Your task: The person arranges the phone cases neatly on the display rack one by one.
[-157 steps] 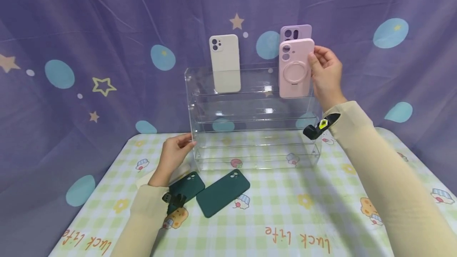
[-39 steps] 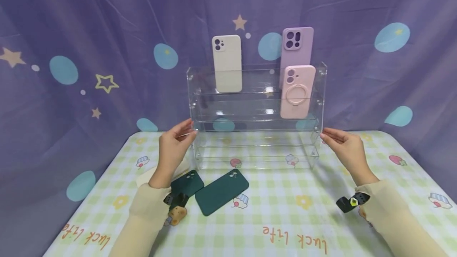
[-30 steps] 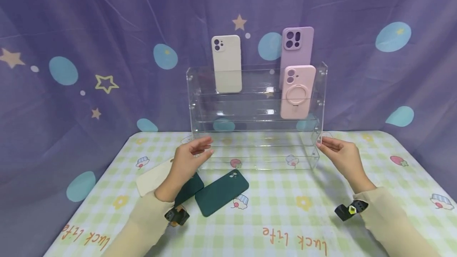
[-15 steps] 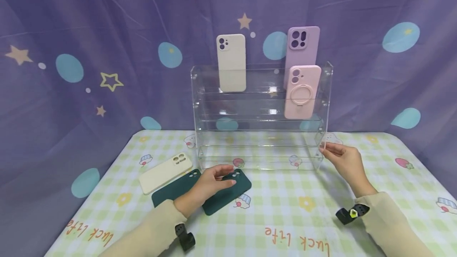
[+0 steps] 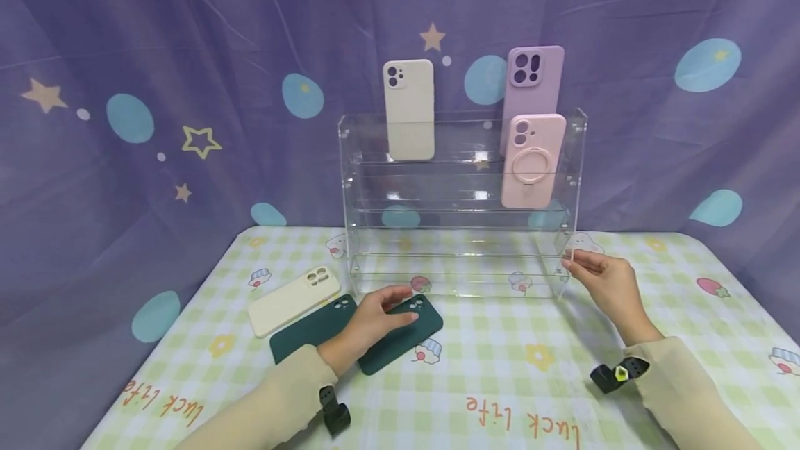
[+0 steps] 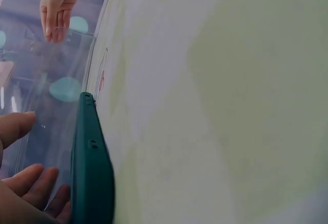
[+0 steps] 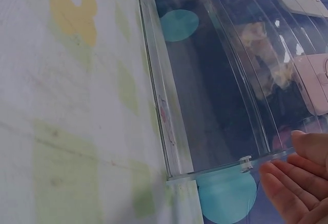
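Your left hand hangs over the right-hand green case, thumb and fingers apart with nothing between them; whether a fingertip touches the case, you cannot tell. That case lies flat on the checked tablecloth in front of the clear rack, its camera openings at the end nearer the rack. Your right hand pinches the rack's right side panel low down, thumb on one side and fingers on the other (the right wrist view shows the panel's edge running between them).

To the left of your left hand lies a second green case, with a cream case just beside it, farther back; your hand and wrist hide where the two green cases come closest. On the rack's top tier, a white case stands toward the left and a purple case toward the right. A pink case with a ring stands one tier lower, covering the purple one's lower part.
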